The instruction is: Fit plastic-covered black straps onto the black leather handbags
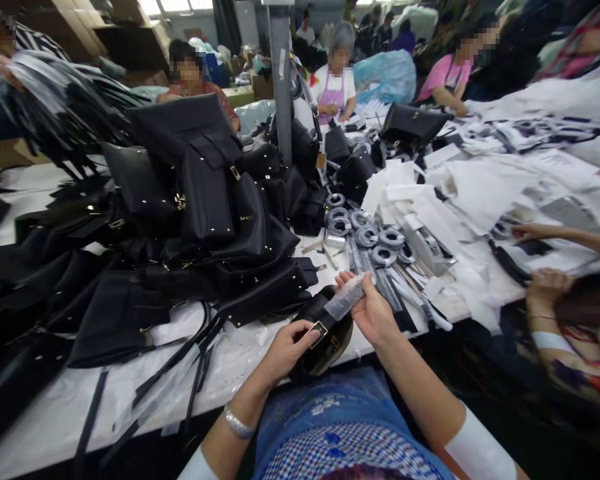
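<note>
A small black leather bag [325, 337] lies at the table's near edge in front of me. My left hand [287, 347] grips it, the thumb by a square gold buckle [319, 330] on its front. Just to the right, my right hand [373, 310] pinches a strip of clear plastic film [345, 297] above the bag. Both hands have their fingers closed.
A heap of black bags [205, 200] and straps [180, 360] covers the left of the white table [55, 413]. Grey tape rolls [365, 233] and white paper [475, 187] lie right. A pillar [281, 80] stands behind. A co-worker's hands [545, 283] work at right; other people sit beyond.
</note>
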`<action>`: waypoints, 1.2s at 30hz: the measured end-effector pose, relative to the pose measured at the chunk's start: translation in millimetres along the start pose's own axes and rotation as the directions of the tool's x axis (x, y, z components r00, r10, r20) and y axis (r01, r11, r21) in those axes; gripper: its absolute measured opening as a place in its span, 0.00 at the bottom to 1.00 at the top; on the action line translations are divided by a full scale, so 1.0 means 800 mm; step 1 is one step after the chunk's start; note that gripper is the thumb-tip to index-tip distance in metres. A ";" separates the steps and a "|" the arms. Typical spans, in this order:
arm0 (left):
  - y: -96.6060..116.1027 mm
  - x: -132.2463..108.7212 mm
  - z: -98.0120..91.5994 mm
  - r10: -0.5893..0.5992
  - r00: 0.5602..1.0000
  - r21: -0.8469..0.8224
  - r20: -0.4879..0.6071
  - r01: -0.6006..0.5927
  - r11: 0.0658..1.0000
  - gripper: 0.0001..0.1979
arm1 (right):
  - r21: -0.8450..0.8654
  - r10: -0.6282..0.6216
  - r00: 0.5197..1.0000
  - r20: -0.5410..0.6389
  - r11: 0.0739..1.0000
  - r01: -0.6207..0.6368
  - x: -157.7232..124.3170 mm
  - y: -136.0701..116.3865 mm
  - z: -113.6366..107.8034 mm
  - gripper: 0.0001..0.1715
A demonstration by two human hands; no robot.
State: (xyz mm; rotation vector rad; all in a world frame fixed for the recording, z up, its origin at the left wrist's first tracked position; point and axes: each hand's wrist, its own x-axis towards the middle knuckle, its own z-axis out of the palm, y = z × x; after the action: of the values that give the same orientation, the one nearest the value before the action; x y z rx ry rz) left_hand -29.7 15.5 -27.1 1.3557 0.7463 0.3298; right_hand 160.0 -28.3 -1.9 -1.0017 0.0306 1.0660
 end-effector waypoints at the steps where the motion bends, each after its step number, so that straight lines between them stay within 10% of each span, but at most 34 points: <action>1: -0.002 0.000 -0.001 -0.006 1.000 -0.014 -0.005 0.006 1.000 0.15 | -0.019 0.030 0.998 0.050 0.999 -0.029 -0.010 0.002 -0.001 0.22; 5: -0.006 -0.001 -0.002 0.003 1.000 -0.053 0.011 -0.003 0.999 0.15 | -0.225 0.164 0.979 0.123 0.965 -0.133 -0.048 0.025 -0.003 0.23; 14: -0.002 0.004 0.008 -0.014 1.000 -0.139 -0.017 0.011 0.990 0.13 | -0.042 0.071 0.997 -0.006 0.997 -0.071 -0.052 0.052 0.006 0.17; 25: -0.008 0.007 0.033 0.009 0.988 -0.135 -0.151 -0.030 0.990 0.14 | -0.279 -0.016 0.997 0.077 0.960 0.036 -0.075 0.066 -0.001 0.28; 36: -0.012 0.021 0.056 0.079 0.936 -0.098 -0.344 -0.119 0.988 0.21 | -0.335 0.090 0.923 0.375 0.941 0.044 -0.069 0.079 -0.045 0.29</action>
State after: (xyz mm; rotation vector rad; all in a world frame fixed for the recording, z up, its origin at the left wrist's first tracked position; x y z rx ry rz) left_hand 9.7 -10.2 -39.8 1.2403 0.9292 0.6909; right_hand 99.8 -85.7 -39.3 -1.0804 -0.4800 1.3037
